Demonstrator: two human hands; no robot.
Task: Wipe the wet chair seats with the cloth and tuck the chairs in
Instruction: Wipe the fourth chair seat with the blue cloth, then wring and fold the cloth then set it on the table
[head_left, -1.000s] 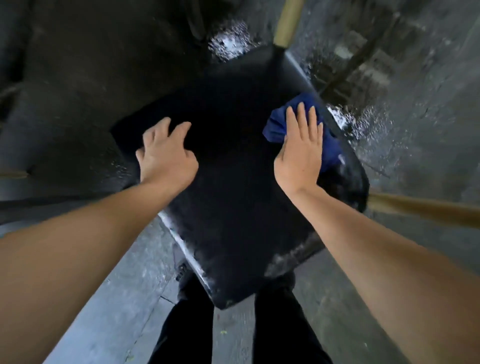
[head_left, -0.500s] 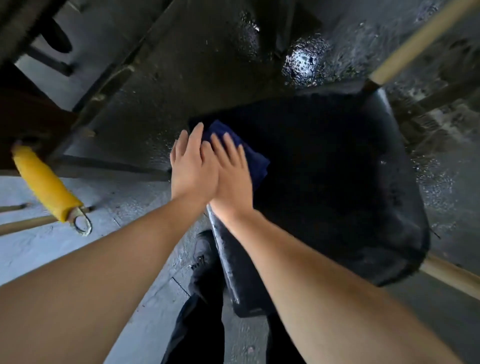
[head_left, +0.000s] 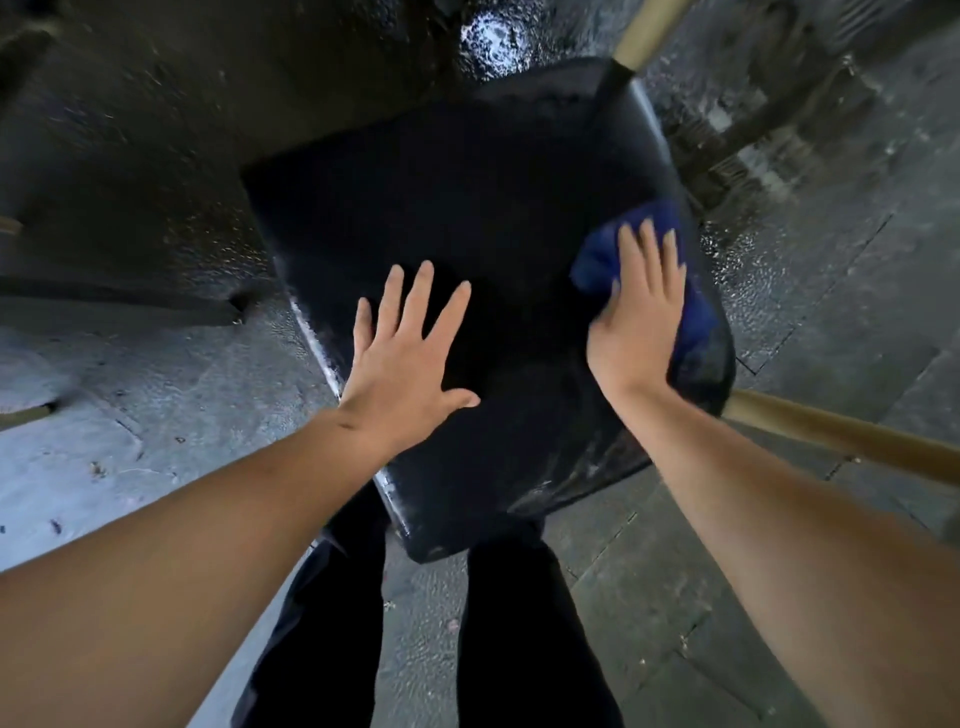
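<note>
Cloth (head_left: 608, 262): blue, soft, limp; pressed flat at right edge of chair seat (head_left: 467, 208) by right hand (head_left: 636, 317), fingers straight; left hand (head_left: 408, 348) spread at seat centre; seat likely slick; cloth best bunched under palm.

The right hand (head_left: 638, 322) and the blue cloth (head_left: 691, 312) under it now lie at the right edge of the black chair seat (head_left: 467, 208), having swept across from the seat's left edge where they were half a second ago. The left hand (head_left: 402, 358) has parted from the right hand and rests flat near the seat's middle, fingers (head_left: 421, 291) spread.
</note>
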